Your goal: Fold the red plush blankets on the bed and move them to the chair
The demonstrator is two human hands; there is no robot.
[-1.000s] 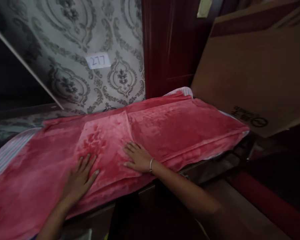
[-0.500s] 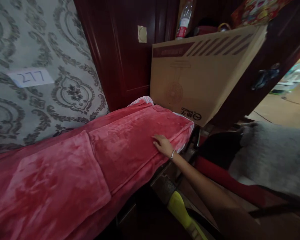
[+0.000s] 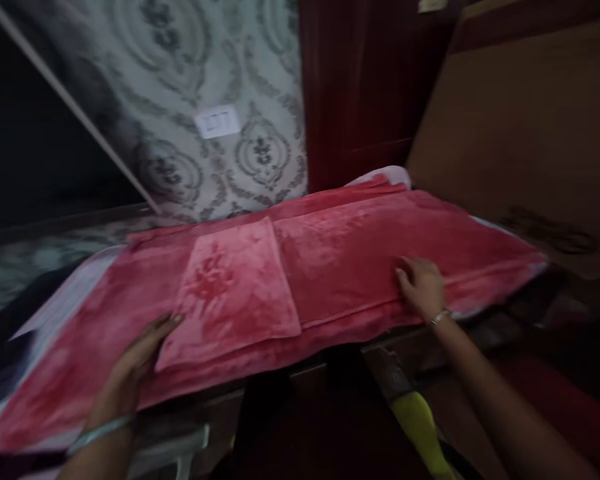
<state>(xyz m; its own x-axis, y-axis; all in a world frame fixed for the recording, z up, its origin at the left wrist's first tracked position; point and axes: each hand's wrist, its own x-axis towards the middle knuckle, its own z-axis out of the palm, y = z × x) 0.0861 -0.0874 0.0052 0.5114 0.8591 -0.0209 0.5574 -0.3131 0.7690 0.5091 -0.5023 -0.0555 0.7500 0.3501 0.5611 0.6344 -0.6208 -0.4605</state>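
A pink-red plush cloth (image 3: 350, 267) lay spread from left to right across the middle of the scene, a lighter layer (image 3: 245, 287) on top, left of centre. The person's left hand (image 3: 147, 347) was at that layer's left edge; the right hand (image 3: 424, 287), fingers curled, was farther right, by the cloth's near edge. Whether either grip was clenched on fabric or released could not be told (the view was dim and blurred). A cardboard box (image 3: 520, 133) stood far right.
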